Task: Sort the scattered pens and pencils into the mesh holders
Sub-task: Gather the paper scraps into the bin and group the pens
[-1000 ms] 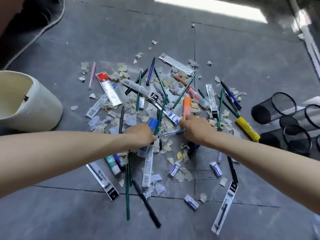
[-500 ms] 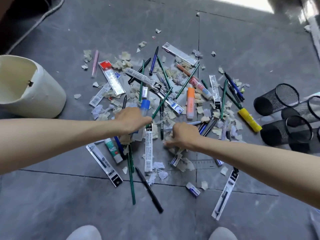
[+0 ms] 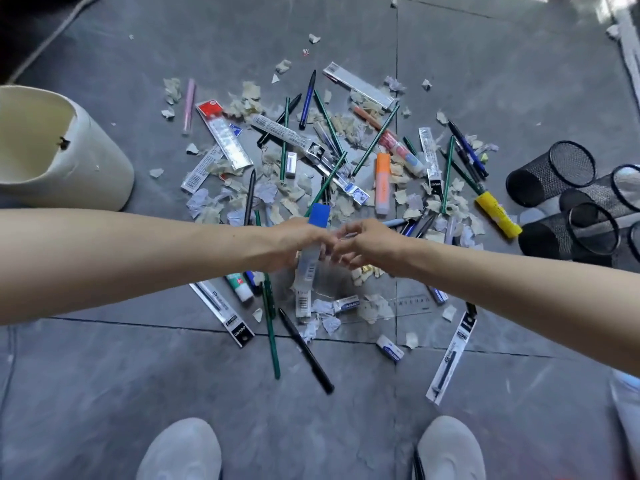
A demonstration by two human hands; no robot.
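Pens, green pencils (image 3: 375, 140) and packaged refills lie scattered on the grey floor among paper scraps. My left hand (image 3: 294, 245) grips a clear blue-capped tube (image 3: 318, 216) at the near side of the pile, and a green pencil (image 3: 327, 183) slants up from that hand. My right hand (image 3: 369, 245) is pinched on a pale blue pen (image 3: 393, 223), its fingertips touching my left hand. Black mesh holders (image 3: 550, 173) lie on their sides at the right, with two more (image 3: 601, 194) (image 3: 568, 235) beside them. An orange highlighter (image 3: 382, 183) and a yellow marker (image 3: 498, 214) rest in the pile.
A cream bin (image 3: 69, 168) lies tipped at the left. My two pale shoes (image 3: 180, 452) (image 3: 450, 448) stand at the bottom edge. A black pen (image 3: 306, 351), a green pencil (image 3: 272, 336) and a packaged refill (image 3: 452, 358) lie nearest me. A clear ruler (image 3: 405, 303) lies flat.
Both hands drew back toward me and met at the pile's near side. My left hand has raised the blue-capped tube. The view tilted down, showing my shoes.
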